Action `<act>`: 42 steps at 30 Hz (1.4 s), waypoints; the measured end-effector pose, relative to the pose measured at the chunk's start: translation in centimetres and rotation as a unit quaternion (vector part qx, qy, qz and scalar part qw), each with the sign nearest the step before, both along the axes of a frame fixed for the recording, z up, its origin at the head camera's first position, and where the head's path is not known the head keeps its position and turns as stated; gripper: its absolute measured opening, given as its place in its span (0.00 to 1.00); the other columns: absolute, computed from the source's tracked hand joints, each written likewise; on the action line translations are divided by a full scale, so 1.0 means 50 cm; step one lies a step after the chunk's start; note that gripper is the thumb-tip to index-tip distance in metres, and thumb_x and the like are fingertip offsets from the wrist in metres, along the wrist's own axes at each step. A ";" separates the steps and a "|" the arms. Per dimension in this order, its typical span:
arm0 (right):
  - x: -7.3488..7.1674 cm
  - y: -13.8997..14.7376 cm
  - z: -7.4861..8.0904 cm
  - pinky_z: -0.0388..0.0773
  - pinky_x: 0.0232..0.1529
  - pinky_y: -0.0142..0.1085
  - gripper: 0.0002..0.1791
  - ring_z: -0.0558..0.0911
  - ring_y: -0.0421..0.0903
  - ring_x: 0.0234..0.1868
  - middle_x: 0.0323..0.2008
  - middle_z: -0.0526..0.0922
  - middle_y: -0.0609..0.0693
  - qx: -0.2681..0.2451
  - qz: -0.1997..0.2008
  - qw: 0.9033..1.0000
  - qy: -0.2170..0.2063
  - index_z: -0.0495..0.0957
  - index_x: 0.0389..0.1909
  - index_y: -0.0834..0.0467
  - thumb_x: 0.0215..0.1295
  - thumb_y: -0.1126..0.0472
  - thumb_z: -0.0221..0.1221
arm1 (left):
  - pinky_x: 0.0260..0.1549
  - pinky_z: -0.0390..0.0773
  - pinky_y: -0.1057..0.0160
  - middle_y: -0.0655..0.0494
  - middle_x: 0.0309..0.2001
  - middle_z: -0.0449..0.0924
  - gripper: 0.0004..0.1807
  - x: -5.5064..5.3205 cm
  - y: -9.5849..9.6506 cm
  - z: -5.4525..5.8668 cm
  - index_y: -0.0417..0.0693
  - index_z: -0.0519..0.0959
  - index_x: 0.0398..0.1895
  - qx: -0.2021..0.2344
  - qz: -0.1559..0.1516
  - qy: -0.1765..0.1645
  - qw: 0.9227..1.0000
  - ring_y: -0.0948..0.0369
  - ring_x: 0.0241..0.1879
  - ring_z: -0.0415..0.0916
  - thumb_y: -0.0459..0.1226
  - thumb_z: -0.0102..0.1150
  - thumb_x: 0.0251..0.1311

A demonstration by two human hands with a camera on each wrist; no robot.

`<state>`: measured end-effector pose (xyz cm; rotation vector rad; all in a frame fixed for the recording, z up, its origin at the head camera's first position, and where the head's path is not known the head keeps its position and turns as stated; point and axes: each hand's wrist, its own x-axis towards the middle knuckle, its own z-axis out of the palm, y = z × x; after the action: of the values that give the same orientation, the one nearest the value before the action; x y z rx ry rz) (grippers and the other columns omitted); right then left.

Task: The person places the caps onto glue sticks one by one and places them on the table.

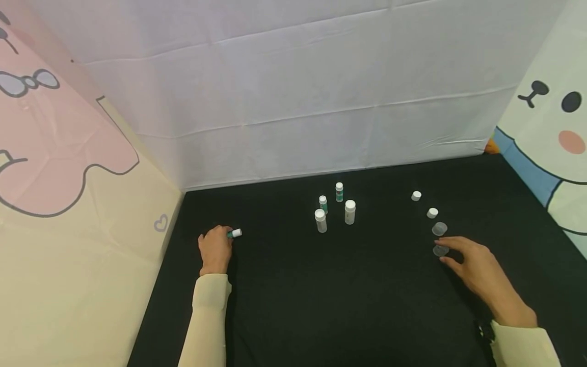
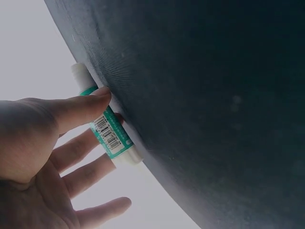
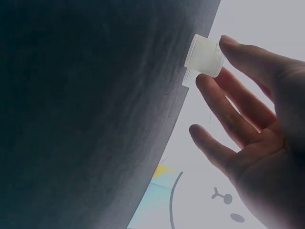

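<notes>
My left hand pinches a glue stick between thumb and fingers. Its green label carries a barcode, and its white cap points right in the head view. Over on the right side of the black table, my right hand has its thumb and fingers around a small translucent cap. The thumb tip is at one edge of that cap and a fingertip is at its lower side. A second translucent cap lies just beyond it.
Two green-labelled sticks, one farther and one nearer, stand mid-table. Beside them stand two larger white tubes, a left one and a right one. Two white caps lie at right. Cloth walls border the black table.
</notes>
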<state>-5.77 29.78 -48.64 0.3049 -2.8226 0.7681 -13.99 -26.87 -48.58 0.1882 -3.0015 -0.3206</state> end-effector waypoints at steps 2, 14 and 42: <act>0.000 0.000 -0.001 0.77 0.48 0.68 0.22 0.84 0.73 0.48 0.48 0.86 0.71 0.002 0.000 1.000 -0.003 0.86 0.48 0.68 0.49 0.78 0.75 | 0.67 0.64 0.24 0.34 0.50 0.87 0.13 -0.002 0.001 0.000 0.33 0.87 0.51 0.001 -0.004 -0.003 1.000 0.36 0.52 0.84 0.24 0.68 0.64; -0.006 -0.002 -0.002 0.78 0.48 0.68 0.21 0.84 0.72 0.48 0.48 0.85 0.71 0.010 0.012 1.000 0.007 0.86 0.46 0.69 0.48 0.79 0.75 | 0.70 0.60 0.25 0.36 0.53 0.87 0.13 -0.016 0.002 -0.001 0.34 0.87 0.51 0.006 -0.011 -0.009 1.000 0.37 0.56 0.84 0.23 0.65 0.65; -0.009 -0.006 0.003 0.79 0.45 0.68 0.18 0.85 0.72 0.45 0.45 0.86 0.71 0.006 -0.007 1.000 -0.025 0.85 0.43 0.68 0.51 0.81 0.72 | 0.73 0.56 0.25 0.39 0.67 0.79 0.21 -0.011 0.017 0.005 0.36 0.84 0.61 -0.015 -0.032 -0.006 0.999 0.38 0.64 0.79 0.23 0.66 0.64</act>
<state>-6.20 29.48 -48.49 0.2728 -2.8737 0.7653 -14.55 -26.04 -48.35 0.0903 -3.0264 -0.2824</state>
